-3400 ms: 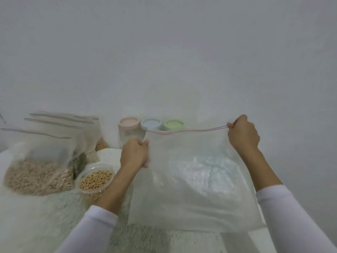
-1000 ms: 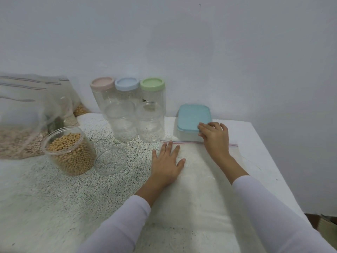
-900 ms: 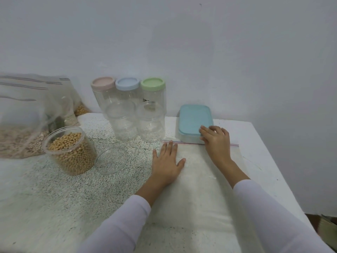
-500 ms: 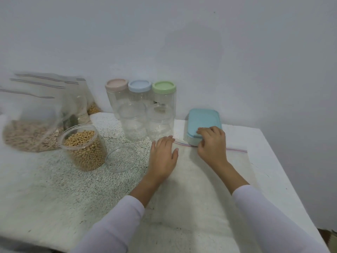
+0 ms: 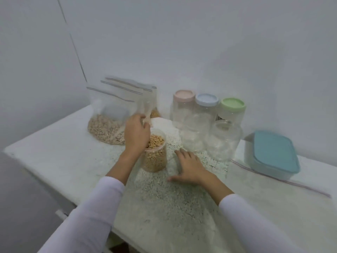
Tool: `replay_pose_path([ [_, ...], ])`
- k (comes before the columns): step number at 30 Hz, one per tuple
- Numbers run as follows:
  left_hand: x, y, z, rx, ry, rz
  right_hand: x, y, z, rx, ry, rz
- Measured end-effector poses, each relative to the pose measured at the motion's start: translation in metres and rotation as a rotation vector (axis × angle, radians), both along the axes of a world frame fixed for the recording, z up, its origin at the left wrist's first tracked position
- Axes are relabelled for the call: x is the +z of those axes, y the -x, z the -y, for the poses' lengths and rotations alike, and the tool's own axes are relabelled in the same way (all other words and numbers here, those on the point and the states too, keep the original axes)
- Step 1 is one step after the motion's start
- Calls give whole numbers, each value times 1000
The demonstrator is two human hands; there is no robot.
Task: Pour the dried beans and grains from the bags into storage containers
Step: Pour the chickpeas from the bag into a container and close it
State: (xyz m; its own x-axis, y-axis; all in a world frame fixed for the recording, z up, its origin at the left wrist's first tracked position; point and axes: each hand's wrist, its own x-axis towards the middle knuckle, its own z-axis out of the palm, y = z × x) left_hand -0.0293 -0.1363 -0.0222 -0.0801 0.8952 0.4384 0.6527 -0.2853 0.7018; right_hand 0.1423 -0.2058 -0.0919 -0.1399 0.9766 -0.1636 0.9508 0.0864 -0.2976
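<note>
1. The clear zip bag of pale beans (image 5: 109, 123) stands at the back left of the speckled white table (image 5: 54, 161).
2. The left hand (image 5: 135, 135) pinches a clear bag edge above the open round jar of yellow beans (image 5: 155, 156).
3. The right hand (image 5: 187, 168) lies flat and relaxed on the table, just beside the jar.

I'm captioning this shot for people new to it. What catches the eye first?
The open jar of yellow beans at the centre, with the left hand reaching over it toward the grain bags. Behind stand three pastel-lidded jars, and a blue-lidded box sits at right.
</note>
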Motion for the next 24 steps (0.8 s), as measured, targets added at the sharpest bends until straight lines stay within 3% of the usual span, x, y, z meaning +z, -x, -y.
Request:
replay_pose_path([
  [5,-24,33,-21,-316,490,192,5,14,-16,-107,-23,-18],
  [7,-30,37,-23,-352,518,326,23,13,-21,-196,-115,-268],
  [11,-35,37,-26,-356,574,524,64,16,-29,-278,-466,-987],
  [14,-35,38,-31,-368,644,585,77,38,-42,-247,-544,-1381],
  [19,-44,47,-39,-520,665,690,64,81,-54,-321,-571,-1393],
  [24,-48,49,-45,-610,696,799,25,82,-47,-222,-456,-1153],
])
